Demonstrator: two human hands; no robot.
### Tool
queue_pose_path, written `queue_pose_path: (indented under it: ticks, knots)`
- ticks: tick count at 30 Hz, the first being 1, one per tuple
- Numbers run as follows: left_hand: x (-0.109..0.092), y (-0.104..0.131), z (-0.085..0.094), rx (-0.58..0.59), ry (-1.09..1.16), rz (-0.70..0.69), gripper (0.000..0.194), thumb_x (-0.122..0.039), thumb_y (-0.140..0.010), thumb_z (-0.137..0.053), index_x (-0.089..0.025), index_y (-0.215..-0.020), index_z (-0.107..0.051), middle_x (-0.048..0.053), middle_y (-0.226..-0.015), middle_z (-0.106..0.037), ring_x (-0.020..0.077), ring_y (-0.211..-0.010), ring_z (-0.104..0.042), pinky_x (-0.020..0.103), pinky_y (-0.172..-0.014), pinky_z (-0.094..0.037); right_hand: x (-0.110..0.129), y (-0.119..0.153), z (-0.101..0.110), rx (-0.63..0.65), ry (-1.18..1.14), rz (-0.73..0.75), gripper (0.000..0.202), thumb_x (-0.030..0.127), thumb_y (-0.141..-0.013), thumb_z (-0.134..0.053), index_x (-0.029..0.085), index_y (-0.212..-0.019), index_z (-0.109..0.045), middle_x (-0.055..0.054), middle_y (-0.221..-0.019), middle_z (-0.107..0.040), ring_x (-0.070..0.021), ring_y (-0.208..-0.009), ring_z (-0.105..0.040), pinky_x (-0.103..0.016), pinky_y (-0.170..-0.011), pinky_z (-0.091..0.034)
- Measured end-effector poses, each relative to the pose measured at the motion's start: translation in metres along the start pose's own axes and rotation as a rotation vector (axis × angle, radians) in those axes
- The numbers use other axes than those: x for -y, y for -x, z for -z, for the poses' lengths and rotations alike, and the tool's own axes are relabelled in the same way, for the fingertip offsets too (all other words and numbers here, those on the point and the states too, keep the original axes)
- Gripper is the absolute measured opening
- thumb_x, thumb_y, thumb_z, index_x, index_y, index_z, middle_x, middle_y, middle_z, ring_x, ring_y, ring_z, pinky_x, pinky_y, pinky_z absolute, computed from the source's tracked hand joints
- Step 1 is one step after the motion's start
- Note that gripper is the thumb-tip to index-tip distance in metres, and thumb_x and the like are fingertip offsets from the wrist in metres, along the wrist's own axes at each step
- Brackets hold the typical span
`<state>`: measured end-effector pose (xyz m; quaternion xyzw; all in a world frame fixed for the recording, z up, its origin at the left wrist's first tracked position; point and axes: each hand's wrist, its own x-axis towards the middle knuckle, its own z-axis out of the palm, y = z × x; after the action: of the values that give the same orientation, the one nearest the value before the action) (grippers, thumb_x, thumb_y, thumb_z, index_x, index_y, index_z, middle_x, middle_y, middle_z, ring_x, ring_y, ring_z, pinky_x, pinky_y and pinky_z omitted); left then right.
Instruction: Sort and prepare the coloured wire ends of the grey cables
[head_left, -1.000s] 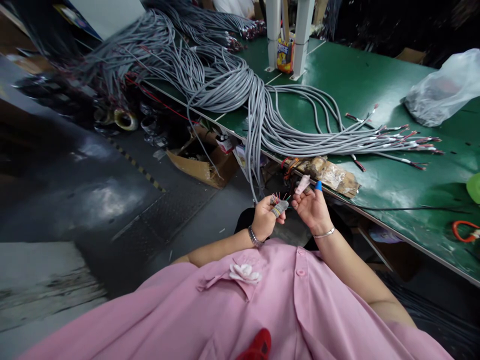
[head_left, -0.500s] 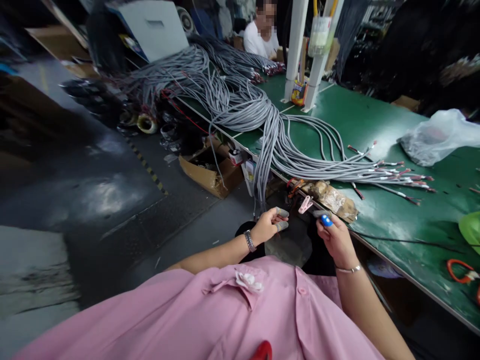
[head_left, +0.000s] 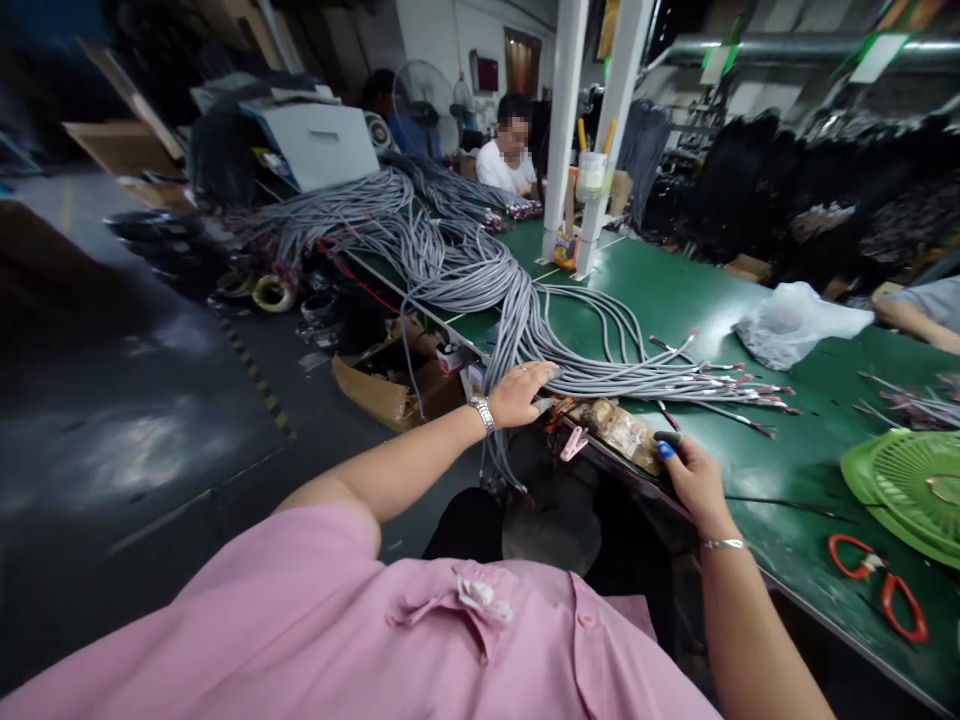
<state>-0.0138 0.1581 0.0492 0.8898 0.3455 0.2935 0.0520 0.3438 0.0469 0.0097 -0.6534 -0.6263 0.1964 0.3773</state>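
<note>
Reaching over the near edge of the green table [head_left: 667, 285], the left hand [head_left: 519, 396] lies at the grey cables [head_left: 465, 285], its thumb and fingers parted in a moderate gap; whether it grips any strand, I cannot tell. The right hand [head_left: 691, 480] is at the right end of a wrapped block [head_left: 628, 438] on that edge, thumb and forefinger narrowly spaced; whether anything is pinched between them, I cannot tell. The edge slants from upper left to lower right, and bare tabletop lies behind the cables and between the right hand and the orange-handled scissors [head_left: 870, 563]. The cables sprawl in smooth, rounded coils along the table; some drop over the edge beside the left hand, while others fan rightward to stripped ends with red and dark wires. The block is brown and uneven under shiny clear film. A pink clip [head_left: 574, 443] sits just below its left part, at the edge. A crumpled, translucent plastic bag [head_left: 787, 322] stands beyond the wire ends, its contents unclear. The green plastic basket [head_left: 911, 490] at right has radiating slots. On the floor, an open cardboard box [head_left: 375, 395] has a dark interior; a pale pot [head_left: 592, 178] on the white posts holds yellow-handled items.
</note>
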Motion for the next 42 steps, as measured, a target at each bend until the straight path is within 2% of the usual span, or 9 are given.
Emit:
queue_pose_path:
  ticks: [5, 12, 16, 19, 25, 31, 34, 37, 42]
  knots:
    - [-0.014, -0.053, -0.01, 0.239, 0.031, 0.096, 0.052, -0.04, -0.081, -0.059, -0.016, -0.127, -0.056, 0.013, -0.127, -0.063, 0.0252, -0.118, -0.059, 0.036, -0.103, -0.043, 0.011, 0.006, -0.002, -0.002, -0.048, 0.029, 0.032, 0.044, -0.087, -0.053, 0.024, -0.106, -0.07, -0.005, -0.094, -0.074, -0.0238, -0.083, -0.066, -0.037, -0.077, -0.05]
    - [-0.043, -0.109, -0.039, 0.363, -0.046, 0.229, 0.043, -0.052, -0.081, -0.055, -0.02, -0.109, -0.062, 0.009, -0.103, -0.071, 0.0241, -0.094, -0.067, 0.031, -0.079, -0.049, 0.019, 0.012, 0.0, -0.043, -0.065, 0.028, 0.02, 0.038, -0.085, -0.056, 0.027, -0.092, -0.071, -0.004, -0.087, -0.072, -0.0236, -0.082, -0.063, -0.035, -0.074, -0.047]
    - [-0.055, -0.132, -0.051, 0.46, -0.206, 0.2, 0.054, -0.063, -0.071, -0.06, -0.018, -0.102, -0.061, 0.013, -0.099, -0.071, 0.0295, -0.094, -0.066, 0.035, -0.08, -0.049, 0.022, 0.013, 0.0, -0.045, -0.09, 0.027, 0.017, 0.037, -0.085, -0.057, 0.029, -0.09, -0.071, -0.003, -0.084, -0.072, -0.0229, -0.08, -0.062, -0.034, -0.072, -0.046]
    - [-0.066, -0.141, -0.061, 0.495, -0.305, 0.184, 0.066, -0.063, -0.064, -0.066, -0.016, -0.11, -0.058, 0.018, -0.105, -0.069, 0.0345, -0.101, -0.065, 0.041, -0.085, -0.048, 0.024, 0.013, 0.0, -0.038, -0.09, 0.026, 0.017, 0.037, -0.085, -0.057, 0.029, -0.091, -0.071, -0.002, -0.085, -0.072, -0.0228, -0.08, -0.062, -0.034, -0.072, -0.046]
    - [-0.082, -0.145, -0.075, 0.465, -0.336, 0.206, 0.052, -0.04, -0.069, -0.065, -0.014, -0.113, -0.055, 0.018, -0.106, -0.069, 0.0335, -0.105, -0.064, 0.041, -0.089, -0.047, 0.028, 0.014, 0.002, -0.037, -0.085, 0.028, 0.015, 0.036, -0.085, -0.058, 0.029, -0.087, -0.07, -0.003, -0.082, -0.071, -0.0235, -0.08, -0.062, -0.033, -0.07, -0.044]
    - [-0.08, -0.148, -0.06, 0.377, -0.309, 0.239, 0.041, -0.037, -0.081, -0.052, -0.016, -0.117, -0.053, 0.013, -0.102, -0.069, 0.029, -0.098, -0.066, 0.037, -0.082, -0.049, 0.028, 0.012, 0.003, -0.03, -0.081, 0.043, 0.015, 0.035, -0.085, -0.057, 0.029, -0.087, -0.07, -0.003, -0.083, -0.072, -0.0233, -0.08, -0.062, -0.033, -0.072, -0.044]
    - [-0.074, -0.15, -0.047, 0.255, -0.228, 0.257, 0.04, -0.036, -0.079, -0.055, -0.018, -0.115, -0.054, 0.011, -0.101, -0.07, 0.0274, -0.094, -0.066, 0.035, -0.08, -0.049, 0.027, 0.011, 0.003, -0.037, -0.127, 0.052, 0.016, 0.037, -0.084, -0.057, 0.029, -0.087, -0.07, -0.002, -0.081, -0.072, -0.0229, -0.079, -0.062, -0.033, -0.071, -0.044]
    - [-0.067, -0.147, -0.032, 0.107, -0.067, 0.267, 0.035, -0.037, -0.074, -0.063, -0.019, -0.103, -0.059, 0.008, -0.093, -0.07, 0.0246, -0.085, -0.065, 0.033, -0.075, -0.048, 0.026, 0.01, 0.002, -0.038, -0.156, 0.046, 0.018, 0.04, -0.084, -0.056, 0.028, -0.086, -0.07, -0.002, -0.078, -0.071, -0.0224, -0.077, -0.062, -0.032, -0.07, -0.045]
    - [-0.055, -0.127, -0.003, -0.196, 0.426, 0.359, 0.032, -0.038, -0.067, -0.076, -0.018, -0.086, -0.058, -0.001, -0.071, -0.063, 0.0126, -0.056, -0.055, 0.026, -0.055, -0.044, 0.023, 0.009, 0.001, -0.034, -0.139, 0.043, 0.02, 0.041, -0.085, -0.056, 0.028, -0.087, -0.07, -0.002, -0.079, -0.071, -0.0221, -0.076, -0.062, -0.032, -0.069, -0.045]
